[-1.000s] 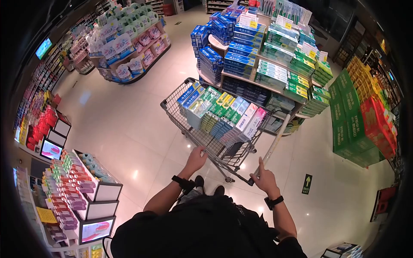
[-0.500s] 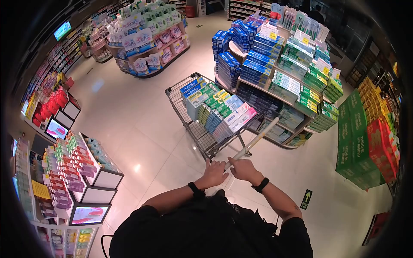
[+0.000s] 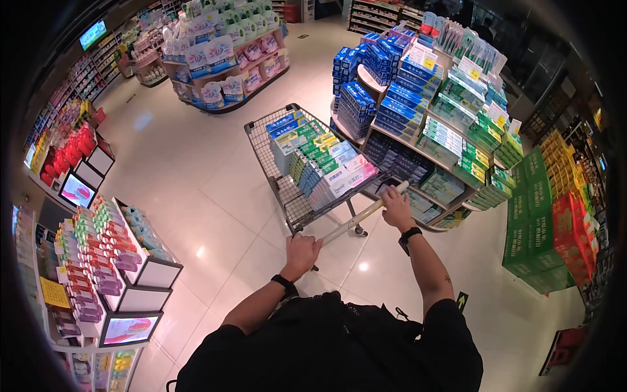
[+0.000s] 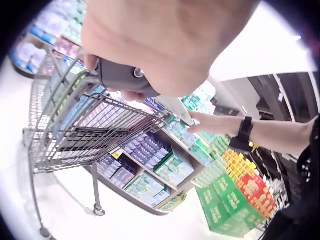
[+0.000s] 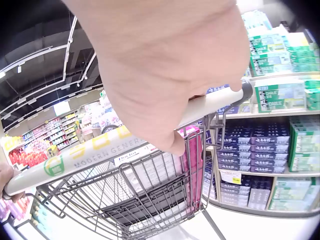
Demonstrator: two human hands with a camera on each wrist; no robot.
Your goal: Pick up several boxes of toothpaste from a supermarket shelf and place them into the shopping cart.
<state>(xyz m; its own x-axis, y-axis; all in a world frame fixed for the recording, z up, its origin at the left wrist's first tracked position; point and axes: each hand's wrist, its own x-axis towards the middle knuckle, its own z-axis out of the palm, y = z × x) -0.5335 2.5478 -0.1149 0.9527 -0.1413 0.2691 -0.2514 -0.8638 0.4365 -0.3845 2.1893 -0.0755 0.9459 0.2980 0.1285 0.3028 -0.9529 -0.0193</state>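
Note:
A wire shopping cart [image 3: 260, 149] stands in front of me, its pale bar handle [image 3: 350, 226] slanting up to the right. My left hand [image 3: 302, 253] grips the handle's left end, fingers curled around the dark end cap [image 4: 116, 76] in the left wrist view. Near the right end, my right hand [image 3: 396, 208] holds the bar, with the thumb hanging below it in the right wrist view. Rows of toothpaste boxes [image 3: 313, 152] fill much of the basket, blue at the far end, green in the middle, pink nearest the handle.
A tiered toothpaste display [image 3: 411, 130] stands close along the cart's right side. Green and red cartons [image 3: 537, 225] are stacked farther right. Detergent shelves [image 3: 228, 62] stand ahead on the left, and a bottle rack [image 3: 124, 261] is at the near left. Tiled floor [image 3: 215, 189] lies between them.
From loose at first, then close together on the handle, my hands have spread to its two ends. The cart has turned slightly and shifted left in view.

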